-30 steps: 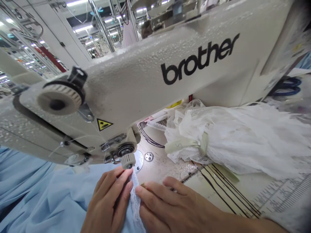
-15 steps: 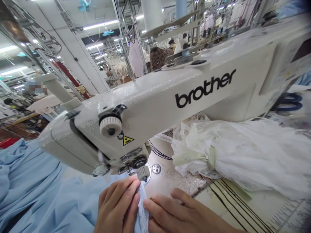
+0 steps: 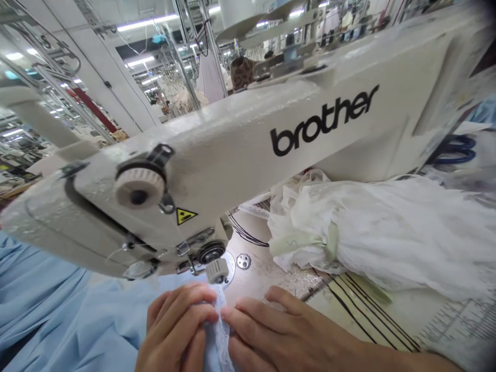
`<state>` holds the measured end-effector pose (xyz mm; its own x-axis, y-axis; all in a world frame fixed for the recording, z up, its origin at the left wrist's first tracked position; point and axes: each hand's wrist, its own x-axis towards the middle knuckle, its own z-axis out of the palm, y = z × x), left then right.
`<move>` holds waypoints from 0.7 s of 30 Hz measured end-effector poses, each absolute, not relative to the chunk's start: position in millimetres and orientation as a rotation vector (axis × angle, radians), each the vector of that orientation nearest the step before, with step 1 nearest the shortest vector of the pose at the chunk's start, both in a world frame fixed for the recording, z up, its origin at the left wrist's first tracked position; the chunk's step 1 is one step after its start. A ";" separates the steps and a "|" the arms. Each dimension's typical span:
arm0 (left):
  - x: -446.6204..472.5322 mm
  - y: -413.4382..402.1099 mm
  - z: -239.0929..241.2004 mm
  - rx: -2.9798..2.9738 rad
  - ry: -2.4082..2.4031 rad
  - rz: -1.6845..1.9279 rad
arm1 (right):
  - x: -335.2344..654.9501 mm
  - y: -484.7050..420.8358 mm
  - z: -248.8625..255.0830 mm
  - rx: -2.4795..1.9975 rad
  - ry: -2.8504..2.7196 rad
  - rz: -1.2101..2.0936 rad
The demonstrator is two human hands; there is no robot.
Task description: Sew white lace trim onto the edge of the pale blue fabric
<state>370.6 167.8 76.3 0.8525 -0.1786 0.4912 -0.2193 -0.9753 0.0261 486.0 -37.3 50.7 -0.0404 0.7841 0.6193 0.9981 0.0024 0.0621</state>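
Note:
A cream sewing machine (image 3: 240, 150) with black "brother" lettering fills the middle of the view. Below its head, light blue fabric (image 3: 73, 320) spreads to the left. A strip of pale lace trim (image 3: 221, 330) runs down between my hands, just below the machine's small ribbed knob (image 3: 217, 270). My left hand (image 3: 174, 333) has its fingers curled and pinched on the blue fabric and the lace edge. My right hand (image 3: 279, 336) presses its fingertips together against the lace from the right. The needle area is hidden behind the machine head.
A tied bundle of white lace fabric (image 3: 372, 232) lies on the machine table (image 3: 391, 315) at the right, over black lines and ruler markings. Blue-handled scissors (image 3: 453, 150) lie behind it. Racks, lamps and other workers fill the hall behind.
The view dipped and swung back; the machine head looms nearer than half a second ago. My left fingers have curled tighter on the fabric and lace. Both hands stay below the knob.

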 end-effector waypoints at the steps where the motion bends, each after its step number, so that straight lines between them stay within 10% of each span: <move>1: 370.7 167.0 76.8 2.944 -0.333 0.754 | 486.4 -40.3 53.0 -1.839 -1.884 -0.677; 21: 369.4 171.0 64.8 2.944 -0.296 0.739 | 486.8 -37.0 49.0 -1.835 -1.941 -0.563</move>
<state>369.4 171.0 64.8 0.8640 -0.1650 0.4756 -0.2097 -0.9769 0.0420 486.8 -37.0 49.0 -0.0502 0.8332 0.5507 0.9986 0.0524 0.0118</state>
